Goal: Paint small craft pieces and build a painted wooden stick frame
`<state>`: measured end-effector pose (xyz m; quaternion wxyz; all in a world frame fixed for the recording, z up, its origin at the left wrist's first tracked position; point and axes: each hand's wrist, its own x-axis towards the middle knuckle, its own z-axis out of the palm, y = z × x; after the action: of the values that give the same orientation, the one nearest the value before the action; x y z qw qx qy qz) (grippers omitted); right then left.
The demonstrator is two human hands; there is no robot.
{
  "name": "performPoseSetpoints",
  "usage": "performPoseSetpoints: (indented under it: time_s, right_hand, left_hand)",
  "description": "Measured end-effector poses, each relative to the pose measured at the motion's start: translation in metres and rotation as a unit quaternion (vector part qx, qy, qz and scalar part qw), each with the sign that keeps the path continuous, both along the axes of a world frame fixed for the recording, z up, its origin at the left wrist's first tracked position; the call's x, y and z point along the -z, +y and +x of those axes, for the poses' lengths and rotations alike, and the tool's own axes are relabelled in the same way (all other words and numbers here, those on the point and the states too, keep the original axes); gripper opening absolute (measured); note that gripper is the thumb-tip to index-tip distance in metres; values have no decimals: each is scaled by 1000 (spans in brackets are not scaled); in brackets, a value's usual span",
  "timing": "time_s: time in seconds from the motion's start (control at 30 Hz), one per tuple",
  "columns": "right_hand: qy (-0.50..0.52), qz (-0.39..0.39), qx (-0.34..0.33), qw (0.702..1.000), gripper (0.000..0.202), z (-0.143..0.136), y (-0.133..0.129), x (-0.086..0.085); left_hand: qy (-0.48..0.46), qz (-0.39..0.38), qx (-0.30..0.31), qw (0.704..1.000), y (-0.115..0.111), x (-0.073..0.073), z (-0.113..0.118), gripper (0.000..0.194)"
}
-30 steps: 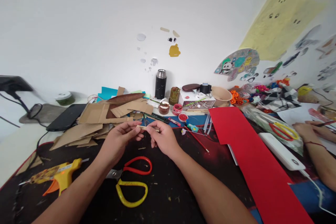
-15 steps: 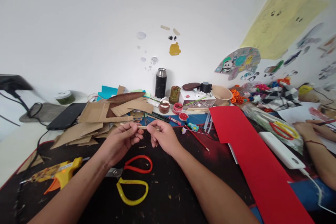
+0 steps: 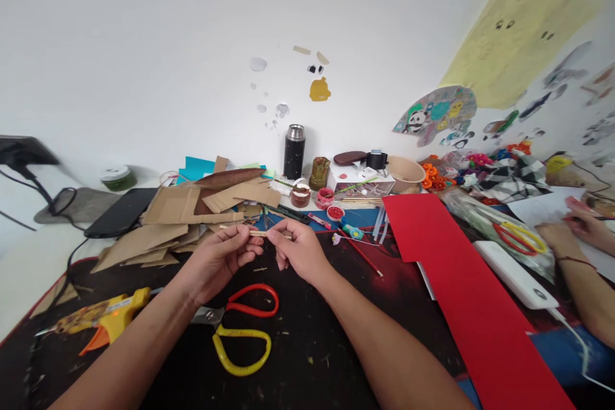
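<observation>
A thin, pale wooden stick [image 3: 258, 233] is held level above the dark table mat, pinched at both ends. My left hand [image 3: 235, 248] grips its left part between thumb and fingers, while my right hand [image 3: 298, 248] pinches the right part. Whether it is one stick or two side by side, I cannot tell. Below the hands lie scissors [image 3: 246, 333] with one red and one yellow handle loop; my left forearm covers most of their blades. To the left of that forearm rests a yellow glue gun [image 3: 113, 317] with an orange trigger.
Cardboard pieces [image 3: 166, 208] are heaped at the back left. A black thermos [image 3: 295, 154] and small paint jars [image 3: 301, 193] stand along the wall. Red card [image 3: 446, 282] and a white power strip [image 3: 516, 275] lie right. Another person's hands [image 3: 567, 230] work at the far right.
My hands and the stick have hardly moved. At the far right, the other person's hand has lifted and shifted over the white paper.
</observation>
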<state>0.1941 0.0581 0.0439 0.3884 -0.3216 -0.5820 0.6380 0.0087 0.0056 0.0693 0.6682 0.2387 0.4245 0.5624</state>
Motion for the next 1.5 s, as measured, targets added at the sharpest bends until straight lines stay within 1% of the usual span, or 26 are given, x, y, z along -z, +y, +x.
performPoseSetpoints:
  time_s: [0.13,0.27,0.33,0.4,0.5,0.6,0.67,0.77,0.87,0.93,1.03,1.1,1.17,1.23,1.5]
  right_hand:
    - [12,1,0,1000,46,0,0,0]
    - [14,4,-1,1000,47,-1,-2,0]
    - [5,4,0,1000,45,0,-2,0]
    - [-4,11,4,1000,43,1,-1,-1]
    - [-25,32,6,999,38,4,0,-1]
    - [-54,56,3,997,32,6,0,-1]
    - [-66,70,5,995,29,6,-1,-1]
    - [-72,80,4,994,26,5,-2,0]
    - [-65,76,0,995,26,4,-3,0]
    - [-49,59,-11,997,29,4,-2,-1]
    - [-4,18,-17,1000,38,6,3,-3]
    - [33,-4,11,999,44,8,7,-3]
    - [60,-19,43,997,49,9,11,-2]
    - [71,-29,55,996,52,9,12,-1]
    - [67,-41,40,996,55,7,10,1]
  left_hand:
    - [-5,-7,-5,1000,0,1,2,7]
    - [6,-4,-2,1000,1,1,-1,9]
    - [22,6,8,1000,1,0,-4,17]
    - [46,21,20,999,0,-2,-7,32]
    - [124,51,26,991,0,-6,-9,48]
    - [239,79,24,968,-1,-9,-9,51]
    - [298,90,32,950,0,-11,-9,53]
    - [348,103,47,931,0,-13,-8,55]
    - [377,112,46,918,0,-15,-7,51]
    - [384,111,32,916,0,-16,-7,50]
    - [366,100,-13,925,0,-14,-10,51]
    - [350,100,-44,930,0,-12,-12,53]
    - [341,103,-62,932,1,-10,-14,54]
    - [337,106,-70,933,1,-9,-15,55]
    - [325,99,-77,938,1,-8,-11,54]
